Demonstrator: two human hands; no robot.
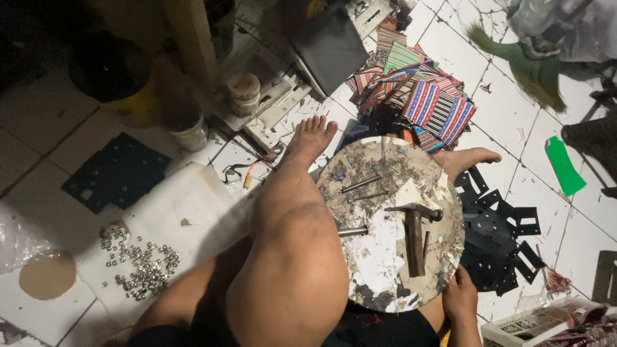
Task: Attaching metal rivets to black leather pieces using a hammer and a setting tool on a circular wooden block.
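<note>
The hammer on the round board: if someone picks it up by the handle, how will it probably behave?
The hammer looks top-heavy: its dark metal head sits at the far end, so that end would likely dip. It seems rigid, not floppy. Lying flat on the round board, with the head crosswise, it probably will not roll. The right hand rests at the board's edge beside it.

Dim, shadowed lower left, slight blur

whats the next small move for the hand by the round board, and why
Probably lift the right hand from the edge of the round board to the hammer handle. The hand rests empty at the board's near right rim, the hammer lies flat just above it, and the metal punches lie loose on the board. The left hand is out of view.
</note>
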